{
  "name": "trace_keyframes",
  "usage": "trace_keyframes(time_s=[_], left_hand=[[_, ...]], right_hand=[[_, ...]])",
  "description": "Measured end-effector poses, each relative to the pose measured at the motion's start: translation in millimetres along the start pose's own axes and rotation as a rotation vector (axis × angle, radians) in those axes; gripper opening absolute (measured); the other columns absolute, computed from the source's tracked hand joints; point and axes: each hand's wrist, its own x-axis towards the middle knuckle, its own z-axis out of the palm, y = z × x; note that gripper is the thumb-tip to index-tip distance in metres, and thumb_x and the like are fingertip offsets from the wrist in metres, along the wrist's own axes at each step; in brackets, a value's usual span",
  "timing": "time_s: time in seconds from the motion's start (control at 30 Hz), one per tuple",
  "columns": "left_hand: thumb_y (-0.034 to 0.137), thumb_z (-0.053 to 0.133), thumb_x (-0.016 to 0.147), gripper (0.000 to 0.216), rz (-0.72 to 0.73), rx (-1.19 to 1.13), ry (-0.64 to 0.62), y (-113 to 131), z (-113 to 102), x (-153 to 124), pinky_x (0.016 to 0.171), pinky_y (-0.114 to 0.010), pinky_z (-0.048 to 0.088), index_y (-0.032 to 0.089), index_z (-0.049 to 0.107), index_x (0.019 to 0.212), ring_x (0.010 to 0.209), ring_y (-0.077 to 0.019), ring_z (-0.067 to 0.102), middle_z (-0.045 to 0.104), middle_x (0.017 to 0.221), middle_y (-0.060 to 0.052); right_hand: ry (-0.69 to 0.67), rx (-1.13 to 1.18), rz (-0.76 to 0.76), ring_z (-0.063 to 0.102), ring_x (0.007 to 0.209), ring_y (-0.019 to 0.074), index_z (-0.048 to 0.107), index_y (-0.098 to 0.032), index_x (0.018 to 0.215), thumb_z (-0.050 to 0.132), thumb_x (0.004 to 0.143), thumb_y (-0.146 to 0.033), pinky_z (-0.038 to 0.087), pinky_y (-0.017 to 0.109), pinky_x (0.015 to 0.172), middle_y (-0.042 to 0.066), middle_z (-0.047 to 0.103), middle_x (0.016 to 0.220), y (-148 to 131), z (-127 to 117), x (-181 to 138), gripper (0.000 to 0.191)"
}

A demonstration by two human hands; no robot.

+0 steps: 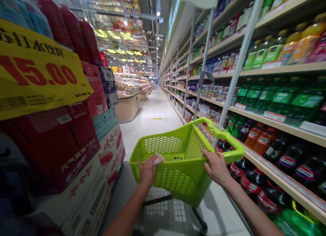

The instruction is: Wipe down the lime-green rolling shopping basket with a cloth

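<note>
A bright green plastic shopping cart point(183, 175) with perforated sides stands sideways in the aisle, its handle end to the right. My left hand point(147, 169) is at the cart's near rim toward the left, fingers closed on a crumpled white-and-pink cloth point(159, 159) that lies against the rim. Whether it is cloth or paper is hard to tell. My right hand point(216, 166) grips the cart's rim at the near corner below the handle point(235, 152), its fingers curled over the edge. A small dark mark shows on the basket's floor.
Shelves of bottled drinks point(273, 95) line the right side, close to the handle. Stacked drink cartons point(109, 147) with a yellow price sign point(38, 69) rise on the left. A tiled aisle point(152, 107) runs ahead past a round-ended display counter point(127, 108).
</note>
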Motion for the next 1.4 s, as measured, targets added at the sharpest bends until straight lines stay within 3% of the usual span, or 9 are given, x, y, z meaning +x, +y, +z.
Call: trace_keyframes(time_s=[0.2,0.43,0.5,0.67,0.77,0.93,1.1,1.27,1.4], left_hand=[[0.002,0.038,0.072,0.045,0.164,-0.052,-0.041,32.9,14.1,2.2,0.104,-0.057,0.008,0.026,0.056,0.106,0.109,-0.018,0.052,0.058,0.117,-0.003],[0.006,0.039,0.073,0.039,-0.041,0.131,0.166,-66.4,-21.2,1.3,0.104,-0.057,0.009,0.021,0.059,0.102,0.102,-0.0226,0.056,0.062,0.111,-0.006],[0.006,0.038,0.073,0.039,-0.072,0.15,0.178,-66.6,-21.4,-1.8,0.103,-0.058,0.013,0.02,0.06,0.102,0.102,-0.0234,0.056,0.062,0.111,-0.007],[0.004,0.038,0.072,0.047,0.158,0.114,-0.026,-33.2,-14.4,-13.6,0.104,-0.055,0.012,0.027,0.056,0.109,0.108,-0.0202,0.052,0.058,0.118,-0.004],[0.004,0.038,0.071,0.049,0.155,0.159,-0.038,-52.1,-24.5,-18.5,0.105,-0.054,0.009,0.027,0.055,0.11,0.108,-0.0201,0.052,0.058,0.118,-0.004],[0.011,0.04,0.074,0.041,-0.1,0.229,0.103,-90.8,-36.6,-24.5,0.104,-0.054,0.012,0.02,0.053,0.112,0.111,-0.0229,0.05,0.055,0.121,-0.01],[0.011,0.044,0.068,0.045,-0.01,0.194,-0.015,-93.1,-42.0,-17.6,0.103,-0.053,0.019,0.02,0.053,0.111,0.115,-0.0235,0.047,0.055,0.122,-0.008],[0.011,0.039,0.066,0.044,-0.005,0.125,-0.013,-129.1,-54.5,-2.3,0.094,-0.04,0.038,0.021,0.059,0.104,0.106,-0.0203,0.055,0.062,0.112,-0.003],[0.009,0.035,0.068,0.045,-0.042,0.142,0.055,-105.5,-39.2,-9.1,0.099,-0.043,0.032,0.018,0.058,0.106,0.112,-0.0209,0.05,0.058,0.117,-0.007]], right_hand=[[0.028,-0.078,-0.012,0.055,0.089,0.0203,0.053,-0.017,0.111,0.043,0.076,-0.02,0.025,0.041,0.09,0.005,0.065,0.091,-20.7,2.6,0.7,0.037],[0.084,-0.089,0.003,0.054,0.089,0.0196,0.057,-0.019,0.105,0.047,0.074,-0.017,0.024,0.039,0.09,0.004,0.065,0.092,-35.4,2.9,-10.8,0.033],[0.102,-0.09,0.02,0.054,0.088,0.02,0.058,-0.02,0.104,0.048,0.073,-0.018,0.024,0.039,0.09,0.003,0.065,0.091,-39.8,3.7,-13.9,0.032],[0.151,-0.094,0.03,0.054,0.087,0.0195,0.06,-0.021,0.1,0.048,0.073,-0.016,0.024,0.039,0.091,0.002,0.066,0.089,-43.1,1.4,-21.5,0.03],[0.165,-0.108,0.012,0.054,0.088,0.0188,0.06,-0.022,0.099,0.048,0.073,-0.014,0.024,0.038,0.092,0.002,0.066,0.09,-41.6,-0.9,-27.3,0.03],[0.179,-0.142,0.025,0.054,0.088,0.0191,0.06,-0.022,0.098,0.049,0.072,-0.015,0.023,0.039,0.093,0.002,0.066,0.091,-45.9,-1.3,-35.2,0.029],[0.152,-0.142,0.045,0.054,0.088,0.02,0.06,-0.023,0.099,0.047,0.074,-0.014,0.023,0.04,0.092,0.002,0.066,0.091,-49.3,-6.4,-37.3,0.029],[0.163,-0.132,0.035,0.053,0.088,0.0203,0.06,-0.023,0.098,0.048,0.074,-0.016,0.022,0.039,0.093,0.002,0.066,0.091,-48.9,-5.8,-36.6,0.028],[0.19,-0.158,0.103,0.053,0.087,0.021,0.061,-0.023,0.098,0.048,0.076,-0.018,0.022,0.04,0.093,0.002,0.067,0.088,-51.8,-0.8,-33.7,0.026]])
